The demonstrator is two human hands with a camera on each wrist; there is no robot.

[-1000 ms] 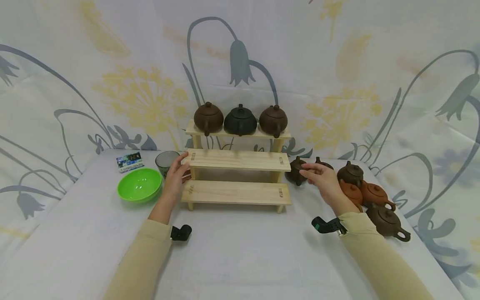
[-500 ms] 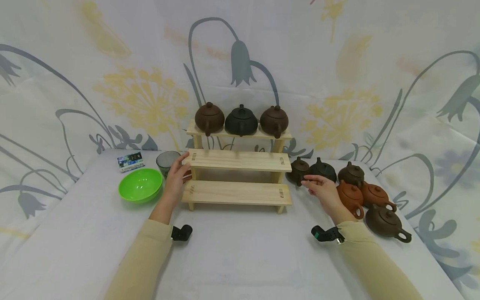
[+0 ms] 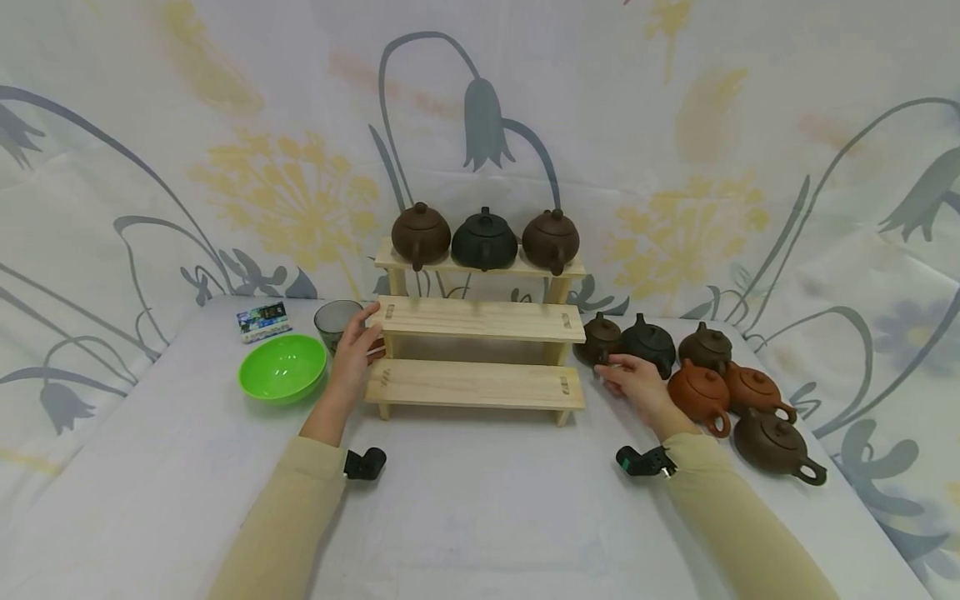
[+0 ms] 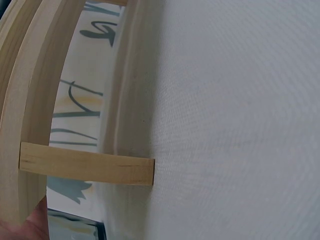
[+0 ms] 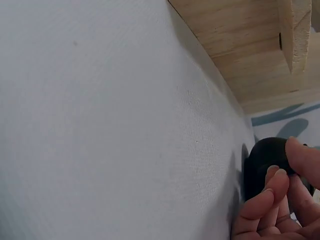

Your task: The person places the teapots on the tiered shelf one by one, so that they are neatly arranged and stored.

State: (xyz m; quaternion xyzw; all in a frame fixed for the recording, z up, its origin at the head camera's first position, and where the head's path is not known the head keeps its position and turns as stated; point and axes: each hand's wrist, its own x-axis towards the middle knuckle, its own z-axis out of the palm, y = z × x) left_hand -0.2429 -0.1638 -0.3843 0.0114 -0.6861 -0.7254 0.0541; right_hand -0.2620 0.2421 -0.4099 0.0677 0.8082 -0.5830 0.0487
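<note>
"One grip is at a teapot; which?"

"The right grip [image 3: 637,385]. Its fingers are curled, their tips at the near side of the small dark brown teapot [image 3: 600,333], thumb close by; whether it has firm hold, I can't tell."

"Which way does that pot lie?"

"Just ahead and slightly left of the fingertips, upright on the counter [image 3: 480,508]. Something projects back toward the grip, spout or handle I can't say, so its long axis seems to run front to back."

"And further out?"

"The black teapot [image 3: 648,342] is just beside it, rightward; the wooden stand [image 3: 480,318] is leftward. The left grip [image 3: 348,354] holds the stand's left end, well apart from the pot."
</note>
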